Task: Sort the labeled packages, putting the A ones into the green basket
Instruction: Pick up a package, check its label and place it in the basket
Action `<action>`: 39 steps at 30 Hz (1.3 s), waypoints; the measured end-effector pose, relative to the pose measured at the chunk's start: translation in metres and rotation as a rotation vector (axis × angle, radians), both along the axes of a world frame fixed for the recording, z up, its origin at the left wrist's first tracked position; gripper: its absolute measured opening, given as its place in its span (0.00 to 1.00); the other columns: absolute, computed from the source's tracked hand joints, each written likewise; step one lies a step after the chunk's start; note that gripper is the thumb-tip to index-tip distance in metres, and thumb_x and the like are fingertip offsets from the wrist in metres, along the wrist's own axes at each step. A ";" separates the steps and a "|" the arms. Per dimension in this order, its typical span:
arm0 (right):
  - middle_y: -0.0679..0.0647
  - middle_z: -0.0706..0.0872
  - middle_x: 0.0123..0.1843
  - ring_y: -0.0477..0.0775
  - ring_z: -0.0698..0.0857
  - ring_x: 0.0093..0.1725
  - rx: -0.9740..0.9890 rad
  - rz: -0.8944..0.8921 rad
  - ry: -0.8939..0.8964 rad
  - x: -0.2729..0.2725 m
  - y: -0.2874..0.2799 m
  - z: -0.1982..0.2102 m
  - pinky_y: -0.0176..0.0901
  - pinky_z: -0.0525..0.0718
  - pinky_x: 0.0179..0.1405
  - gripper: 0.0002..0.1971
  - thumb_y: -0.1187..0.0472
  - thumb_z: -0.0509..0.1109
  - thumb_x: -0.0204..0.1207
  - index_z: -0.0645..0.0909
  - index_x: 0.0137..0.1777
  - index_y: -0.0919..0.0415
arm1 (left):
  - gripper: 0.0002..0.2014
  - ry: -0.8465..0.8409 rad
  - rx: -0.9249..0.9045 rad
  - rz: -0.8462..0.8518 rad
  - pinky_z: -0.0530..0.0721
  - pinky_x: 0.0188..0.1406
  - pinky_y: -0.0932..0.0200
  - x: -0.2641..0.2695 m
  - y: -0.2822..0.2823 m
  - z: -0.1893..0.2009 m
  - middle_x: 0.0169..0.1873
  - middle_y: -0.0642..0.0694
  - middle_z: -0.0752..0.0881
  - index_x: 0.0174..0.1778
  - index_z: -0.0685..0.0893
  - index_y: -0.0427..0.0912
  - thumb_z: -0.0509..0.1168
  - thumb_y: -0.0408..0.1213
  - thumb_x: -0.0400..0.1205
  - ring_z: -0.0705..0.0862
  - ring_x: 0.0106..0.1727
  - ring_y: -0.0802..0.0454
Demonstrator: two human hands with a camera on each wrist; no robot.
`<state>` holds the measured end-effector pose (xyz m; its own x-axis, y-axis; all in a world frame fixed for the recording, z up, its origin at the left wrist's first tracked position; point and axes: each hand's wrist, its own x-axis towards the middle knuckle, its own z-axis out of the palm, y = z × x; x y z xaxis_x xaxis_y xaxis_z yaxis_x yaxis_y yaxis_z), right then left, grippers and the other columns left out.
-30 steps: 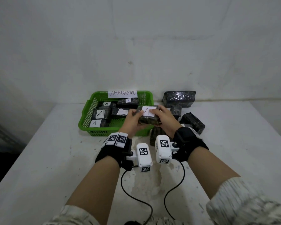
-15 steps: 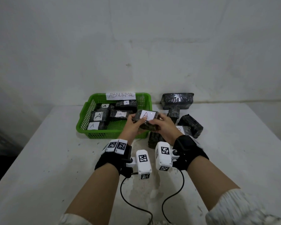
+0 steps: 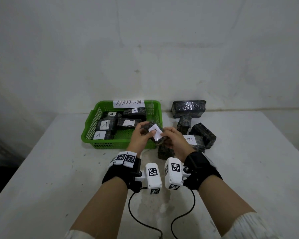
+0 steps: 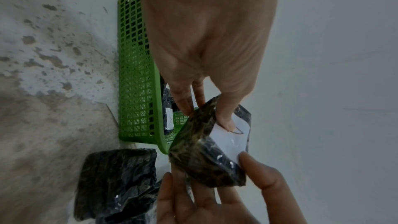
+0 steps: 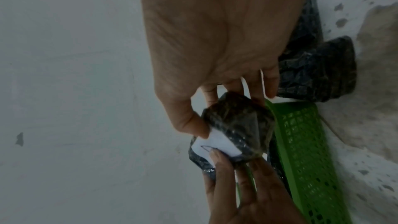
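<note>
A dark plastic-wrapped package (image 3: 156, 136) with a white paper label is held in the air between both hands, over the near right corner of the green basket (image 3: 110, 144). My left hand (image 3: 146, 129) grips its far end, thumb on the label (image 4: 228, 135). My right hand (image 3: 164, 138) pinches the near end, thumb on the label's edge (image 5: 217, 140). Only part of the letter shows past the thumbs. Several A-labelled packages (image 3: 104, 125) lie in the basket.
A paper sign reading ABNORMAL (image 3: 129, 102) hangs on the basket's back wall. To its right is a pile of dark packages: a big one at the back (image 3: 188, 108), one labelled B (image 3: 191, 140), one below my hands (image 3: 164, 151). Camera cables trail towards me.
The package has been turned in my hands from lying crosswise, label up, to slanting end-on, and my left thumb now covers part of the letter. Both hands stay by the basket's right corner.
</note>
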<state>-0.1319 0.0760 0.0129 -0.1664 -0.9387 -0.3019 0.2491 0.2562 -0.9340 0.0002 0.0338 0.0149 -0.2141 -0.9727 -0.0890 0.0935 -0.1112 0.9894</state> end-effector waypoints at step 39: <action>0.58 0.86 0.62 0.54 0.87 0.56 -0.107 0.016 -0.221 0.017 -0.003 -0.011 0.45 0.86 0.49 0.15 0.61 0.67 0.81 0.79 0.66 0.54 | 0.14 -0.041 0.114 -0.055 0.89 0.29 0.55 0.021 -0.005 -0.010 0.43 0.39 0.77 0.44 0.73 0.46 0.65 0.21 0.78 0.81 0.43 0.43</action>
<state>-0.1150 0.0735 0.0015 -0.0921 -0.9693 -0.2280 0.4475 0.1642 -0.8791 0.0215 0.0285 0.0048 -0.2611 -0.9425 -0.2085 0.0434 -0.2273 0.9729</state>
